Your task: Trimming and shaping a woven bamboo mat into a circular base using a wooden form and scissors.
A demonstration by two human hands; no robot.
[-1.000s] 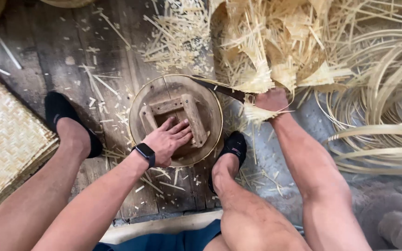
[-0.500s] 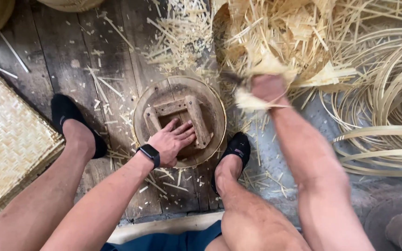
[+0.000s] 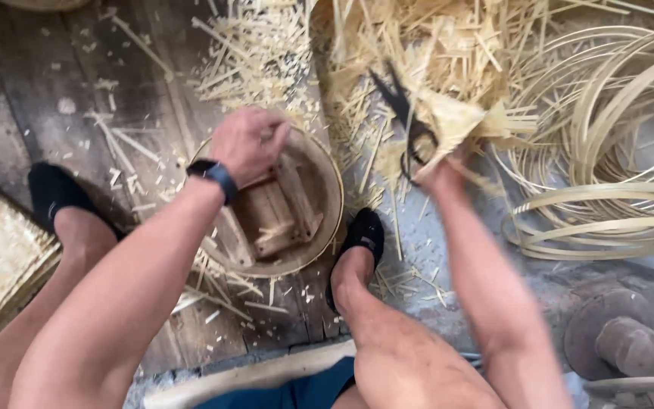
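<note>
Wooden floor (image 3: 54, 91) is littered with bamboo offcuts, so plenty of trimming looks done. Left hand (image 3: 247, 144) has fingers curled over the rim of the round basket form (image 3: 319, 227) between the feet. Right hand (image 3: 437, 170) grips dark shears (image 3: 403, 106) by a woven piece (image 3: 456, 121), edges still ragged.

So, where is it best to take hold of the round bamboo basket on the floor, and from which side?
Probably at the thin rim on the near right side of the round bamboo basket, coming from above. That part of the rim shows bare between the two feet, while the left hand already covers the far edge and the wooden frame fills the middle.
</note>
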